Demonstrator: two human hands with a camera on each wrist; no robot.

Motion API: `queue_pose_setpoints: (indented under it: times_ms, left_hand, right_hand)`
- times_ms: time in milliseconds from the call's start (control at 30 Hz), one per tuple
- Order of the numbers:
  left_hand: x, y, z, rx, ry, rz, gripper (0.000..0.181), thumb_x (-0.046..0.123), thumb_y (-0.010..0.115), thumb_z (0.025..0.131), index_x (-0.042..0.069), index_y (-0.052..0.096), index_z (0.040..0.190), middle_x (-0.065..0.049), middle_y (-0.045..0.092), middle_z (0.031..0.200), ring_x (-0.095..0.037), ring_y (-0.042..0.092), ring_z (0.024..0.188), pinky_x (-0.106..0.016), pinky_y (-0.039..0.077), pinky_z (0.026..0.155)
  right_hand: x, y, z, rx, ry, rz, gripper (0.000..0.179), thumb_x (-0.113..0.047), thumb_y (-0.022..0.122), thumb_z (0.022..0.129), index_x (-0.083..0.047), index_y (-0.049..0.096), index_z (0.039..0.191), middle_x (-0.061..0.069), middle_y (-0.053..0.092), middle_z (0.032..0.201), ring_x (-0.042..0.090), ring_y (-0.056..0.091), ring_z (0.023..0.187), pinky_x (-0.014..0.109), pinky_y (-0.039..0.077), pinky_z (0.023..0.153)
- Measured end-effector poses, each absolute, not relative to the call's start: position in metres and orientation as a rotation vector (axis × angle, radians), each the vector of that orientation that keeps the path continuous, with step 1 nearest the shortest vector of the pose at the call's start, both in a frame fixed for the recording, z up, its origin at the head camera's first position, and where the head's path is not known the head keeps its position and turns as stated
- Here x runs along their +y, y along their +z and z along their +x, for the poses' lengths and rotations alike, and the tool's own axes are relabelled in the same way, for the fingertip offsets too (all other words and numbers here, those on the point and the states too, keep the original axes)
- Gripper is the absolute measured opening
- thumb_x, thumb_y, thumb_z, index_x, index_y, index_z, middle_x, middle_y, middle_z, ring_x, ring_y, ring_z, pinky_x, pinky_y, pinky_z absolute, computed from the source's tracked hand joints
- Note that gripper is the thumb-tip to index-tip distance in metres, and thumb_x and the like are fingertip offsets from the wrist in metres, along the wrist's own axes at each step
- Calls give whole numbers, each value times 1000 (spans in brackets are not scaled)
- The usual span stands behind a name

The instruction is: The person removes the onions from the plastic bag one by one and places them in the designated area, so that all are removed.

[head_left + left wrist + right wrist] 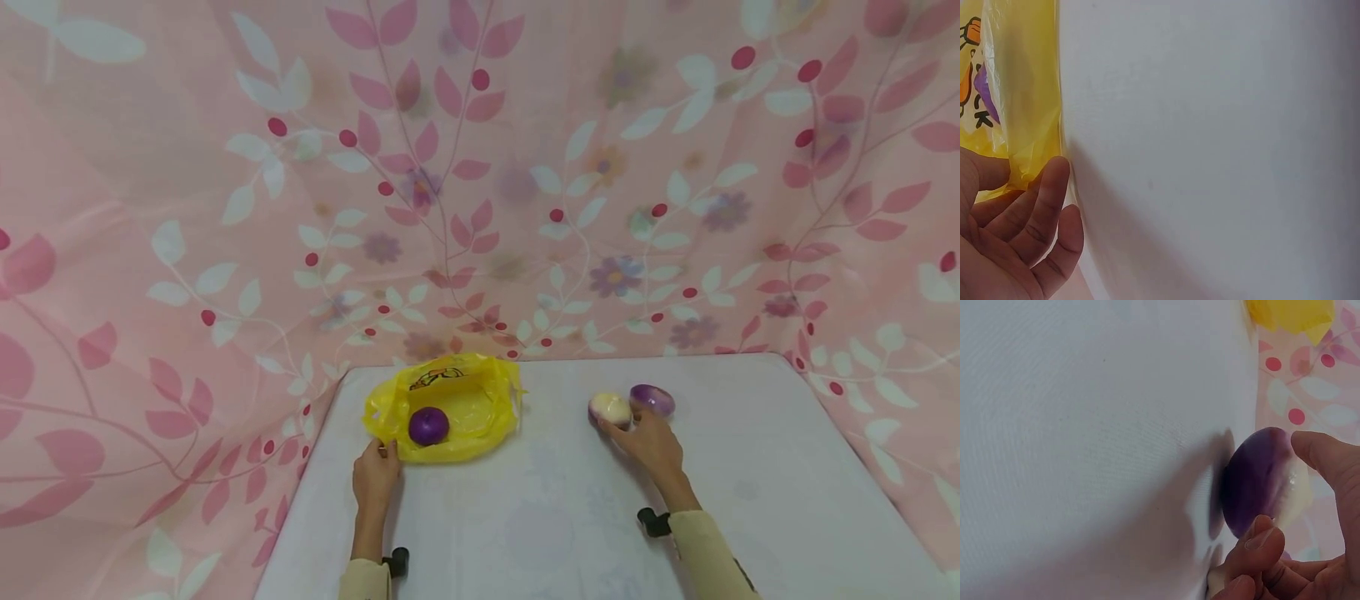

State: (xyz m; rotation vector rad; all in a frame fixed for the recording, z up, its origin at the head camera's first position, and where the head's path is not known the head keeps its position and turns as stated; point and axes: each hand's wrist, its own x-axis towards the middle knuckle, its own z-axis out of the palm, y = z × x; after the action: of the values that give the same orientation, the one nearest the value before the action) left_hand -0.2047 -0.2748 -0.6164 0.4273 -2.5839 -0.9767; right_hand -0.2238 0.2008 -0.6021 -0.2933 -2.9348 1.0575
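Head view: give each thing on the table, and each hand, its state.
Yellow bag: open, crumpled
Dark purple piece: inside the bag
Pale-topped piece: gripped by the right hand
Other purple piece: on the table, beside that hand
Left hand: pinching the bag's edge
Right hand: gripping the pale-topped piece

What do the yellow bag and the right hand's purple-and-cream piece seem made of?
Yellow bag: probably plastic film, glossy, with thin crinkled folds. Purple-and-cream piece: smooth, with shiny highlights; perhaps moulded plastic, though a real vegetable is possible.
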Motion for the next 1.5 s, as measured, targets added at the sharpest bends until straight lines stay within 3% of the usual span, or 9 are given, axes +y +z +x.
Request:
queue_pose_setpoints:
  times_ms: [167, 300, 633, 867, 1133, 1500]
  left_hand:
    - [-274, -616, -204, -2595, -977, 427, 18, 19, 63, 96, 3, 65, 87, -9, 70, 74, -17, 60, 56, -33, 45, 50]
    - [-275, -615, -203, -2601, -980, 423, 19, 19, 63, 96, 3, 65, 87, -10, 71, 75, -18, 62, 57, -34, 46, 51]
    - [-276, -617, -204, -2598, -950, 420, 20, 19, 63, 96, 3, 64, 84, -10, 70, 73, -18, 60, 55, -34, 45, 51]
    - [-276, -618, -205, -2594, -963, 425, 20, 21, 63, 96, 3, 65, 88, -10, 71, 75, -18, 61, 56, -34, 45, 51]
    - [-276, -617, -205, -2612, -959, 429, 20, 21, 63, 96, 3, 64, 87, -9, 70, 74, -17, 60, 54, -33, 45, 50]
    - [-277, -617, -205, -2609, -959, 418, 21, 22, 62, 96, 3, 64, 87, -11, 71, 77, -19, 62, 57, -35, 46, 52]
  right_hand:
    - [200, -595, -220, -2943, 1029, -268, 91, -71, 62, 82, 2, 53, 135, 27, 60, 125, 41, 62, 98, 53, 49, 70]
    - [199, -588, -217, -2945, 1036, -273, 97, -73, 60, 82, 4, 46, 140, 31, 53, 134, 48, 59, 106, 56, 49, 74]
    - [190, -581, -213, -2874, 1100, -269, 89, -68, 64, 82, 4, 50, 134, 27, 59, 126, 37, 62, 96, 51, 50, 73]
    - [178, -579, -212, -2790, 1198, -198, 81, -62, 69, 82, 0, 52, 131, 9, 66, 93, 21, 60, 76, 36, 46, 62]
    - [158, -583, -213, -2794, 1214, -138, 78, -61, 71, 81, -2, 54, 129, -1, 59, 76, 15, 53, 64, 32, 42, 60]
    - [116, -582, -215, -2775, 1308, -78, 71, -53, 78, 79, -6, 57, 129, 1, 56, 81, 15, 50, 63, 30, 42, 57]
